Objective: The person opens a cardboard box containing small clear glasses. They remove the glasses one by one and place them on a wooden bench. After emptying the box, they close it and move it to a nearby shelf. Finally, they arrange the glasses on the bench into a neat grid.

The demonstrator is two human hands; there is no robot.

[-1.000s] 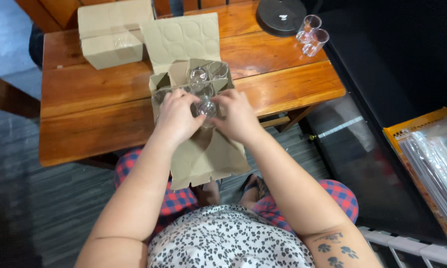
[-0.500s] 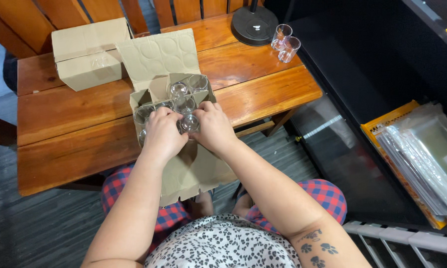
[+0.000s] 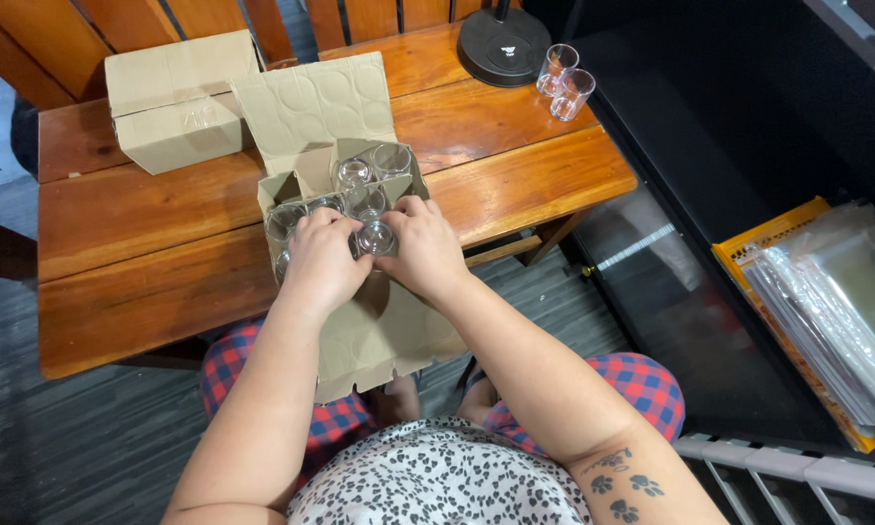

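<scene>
Head view, only camera. Open cardboard box [image 3: 345, 194] sat at frame centre on the near edge of the wooden table [image 3: 146, 243], lid flap folded back toward upper centre, front flap hanging down over the person's lap. Box held clear drinking glasses in cardboard dividers; several rims visible in the far and left cells.

Left hand [image 3: 323, 261] was at the box's near-left side, fingers curled over the near cells, touching the glass in front. Right hand [image 3: 420, 248] was at the near-right side, fingers wrapped around the same clear glass [image 3: 375, 237]. That glass sat between both hands at the near row of the box, mouth facing up, gripped from both sides. Could not tell whether its base was seated in the cell or lifted clear.

Closed cardboard box [image 3: 175, 97] stood on the table at upper left, just beside the open lid flap. Black round lamp base [image 3: 504, 44] at upper centre-right on the table's far edge. Two small clear glasses [image 3: 565, 82] stood just right of that base, touching each other, well apart from the open box.

Right of frame: stack of clear plastic sleeves on an orange tray [image 3: 817, 311] on a dark shelf.
</scene>
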